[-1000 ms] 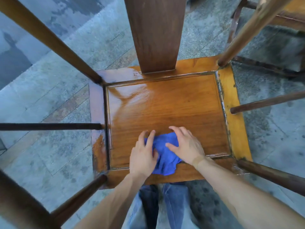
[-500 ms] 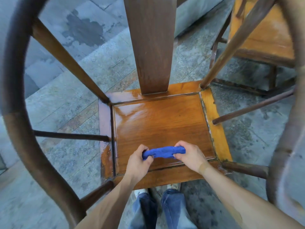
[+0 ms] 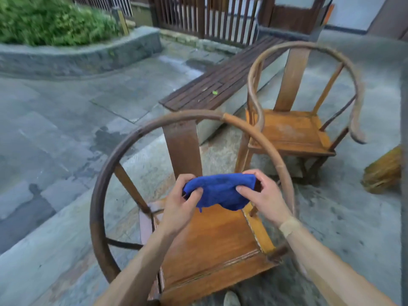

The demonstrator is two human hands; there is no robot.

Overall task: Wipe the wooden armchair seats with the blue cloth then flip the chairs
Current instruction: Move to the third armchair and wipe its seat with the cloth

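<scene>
A second round-backed wooden armchair (image 3: 295, 127) stands far to the right on the grey stone floor (image 3: 66, 120). Behind it runs a long dark slatted wooden bench (image 3: 220, 85). Far left, a low curved stone wall (image 3: 84, 56) holds green bushes (image 3: 50, 18). A brown wooden fence (image 3: 209, 16) stands at the back. A yellow straw broom (image 3: 384, 173) lies at the right edge. The curved top rail of the near wooden armchair (image 3: 212, 239) loops around both arms.

The blue cloth (image 3: 220, 191) is up in the air, above the back part of the near chair's seat. The left hand (image 3: 181, 199) pinches its left end between thumb and curled fingers. The right hand (image 3: 260, 195) pinches its right end the same way. The cloth is stretched between them and sags a little at the bottom.

Half a second ago the cloth was low, just over the front of the seat, bunched into a thin roll. Now it is lifted higher and opened wider. The view has tipped up too, so the yard shows.
</scene>
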